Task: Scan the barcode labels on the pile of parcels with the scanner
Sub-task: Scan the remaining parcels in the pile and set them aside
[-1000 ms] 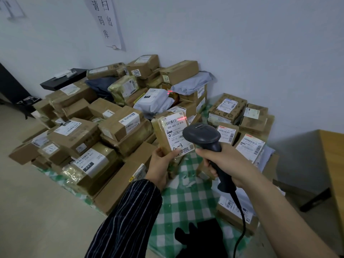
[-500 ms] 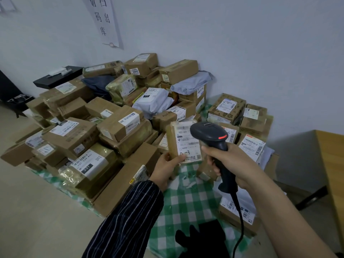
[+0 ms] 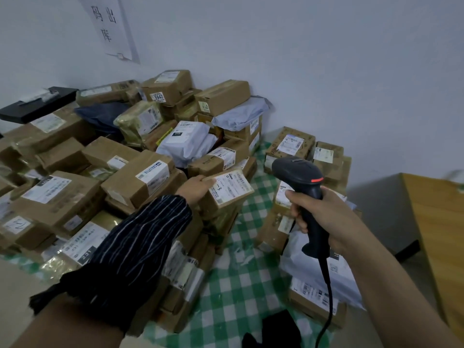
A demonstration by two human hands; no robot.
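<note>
Parcel (image 3: 229, 190) mid-frame, scanner (image 3: 298, 172) ctr-right
L hand (image 3: 197, 188) fingers grip its edge; prob. light, stiff. R hand (image 3: 326, 217) grips scanner handle.

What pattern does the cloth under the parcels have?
The cloth has green-and-white checks; the head view shows it.

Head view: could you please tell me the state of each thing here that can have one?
Scanner, upright, red light lit, no beam visible on any label.
Right hand, grips the scanner's handle.
Left hand, holds the parcel by its left edge.
Parcel, label facing up, at the pile's edge.
Pile, heaped unevenly, labels facing many ways.
Cloth, spread flat under the parcels.
</note>
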